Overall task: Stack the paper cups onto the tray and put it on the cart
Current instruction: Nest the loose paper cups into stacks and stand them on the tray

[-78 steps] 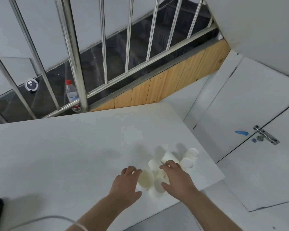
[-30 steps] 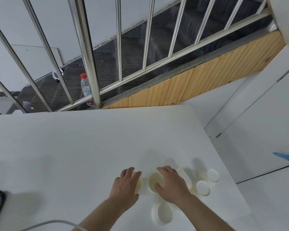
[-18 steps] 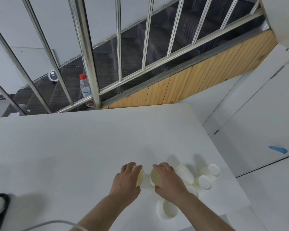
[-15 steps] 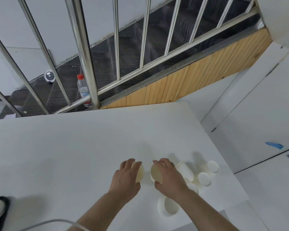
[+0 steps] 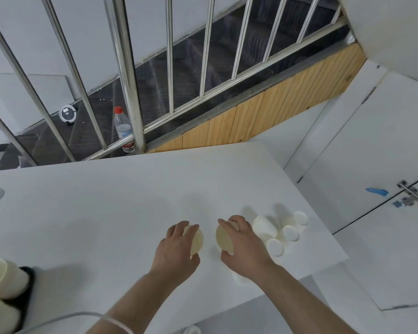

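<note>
At the far left edge of the table (image 5: 106, 201), a few paper cups (image 5: 3, 278) lie nested on what looks like a dark tray (image 5: 25, 292), mostly cut off by the frame.

Nearer the middle, the left hand (image 5: 176, 251) holds one cup (image 5: 195, 239) tipped on its side, its open mouth facing right. The fingers (image 5: 179, 229) curl over the top of the wall and the thumb closes under the rim, so the cup sits clamped in the palm.

Just beside it, the right hand (image 5: 244, 247) grips a second cup (image 5: 223, 237), mouth facing left, with the fingers wrapped over the body and the thumb below. The two mouths face each other, close but apart.

To the right, a loose cluster of cups (image 5: 279, 232) lies near the table's right edge, some upside down with flat bottoms showing, one on its side.

Such cups are likely very light and thin-walled, easy to crush or dent if squeezed. A gentle hold around the middle of the wall seems best, since the rolled rim is the stiffest part. Nesting one into another probably needs little force, though a light cup can tip or skid on the smooth table.
</note>
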Demonstrator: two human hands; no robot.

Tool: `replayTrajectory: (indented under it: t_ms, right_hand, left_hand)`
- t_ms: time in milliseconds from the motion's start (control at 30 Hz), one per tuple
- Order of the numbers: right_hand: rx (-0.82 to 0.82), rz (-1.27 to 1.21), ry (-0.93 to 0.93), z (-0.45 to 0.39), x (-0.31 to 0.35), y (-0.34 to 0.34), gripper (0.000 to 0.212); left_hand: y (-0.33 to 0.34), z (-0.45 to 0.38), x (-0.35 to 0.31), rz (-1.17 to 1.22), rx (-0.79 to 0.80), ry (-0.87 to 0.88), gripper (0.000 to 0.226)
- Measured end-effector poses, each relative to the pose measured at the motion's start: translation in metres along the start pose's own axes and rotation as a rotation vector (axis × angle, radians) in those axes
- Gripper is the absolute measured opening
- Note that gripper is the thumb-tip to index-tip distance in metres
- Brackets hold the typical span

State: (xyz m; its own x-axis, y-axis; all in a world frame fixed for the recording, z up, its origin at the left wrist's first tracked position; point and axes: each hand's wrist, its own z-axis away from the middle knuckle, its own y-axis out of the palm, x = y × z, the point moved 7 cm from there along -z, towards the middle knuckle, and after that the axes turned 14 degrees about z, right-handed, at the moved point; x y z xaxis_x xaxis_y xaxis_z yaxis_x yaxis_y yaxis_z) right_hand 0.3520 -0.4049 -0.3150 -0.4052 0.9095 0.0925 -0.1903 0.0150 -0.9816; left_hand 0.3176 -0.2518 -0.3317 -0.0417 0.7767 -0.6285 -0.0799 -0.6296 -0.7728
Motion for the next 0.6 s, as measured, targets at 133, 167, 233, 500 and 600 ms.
replayTrajectory:
  t_ms: [133, 167, 233, 500, 600]
  right_hand:
    - [-0.035, -0.026, 0.003, 0.038, 0.02, -0.005, 0.074]
    - [-0.041, -0.03, 0.004, 0.042, 0.022, -0.004, 0.074]
    - [-0.06, -0.038, 0.006, 0.061, 0.033, -0.003, 0.074]
    - [-0.09, -0.074, -0.04, 0.111, 0.093, 0.003, 0.073]
    - [-0.102, -0.075, -0.105, 0.118, 0.13, 0.0, 0.072]
  left_hand:
    - [-0.005, 0.04, 0.0, -0.009, 0.0, 0.014, 0.067]
    - [-0.006, 0.045, 0.001, -0.009, -0.007, 0.02, 0.067]
    - [-0.01, 0.066, 0.001, -0.016, -0.02, 0.028, 0.066]
    - [-0.045, 0.159, 0.017, 0.037, -0.127, 0.031, 0.066]
    - [-0.072, 0.193, 0.034, 0.05, -0.188, -0.001, 0.066]
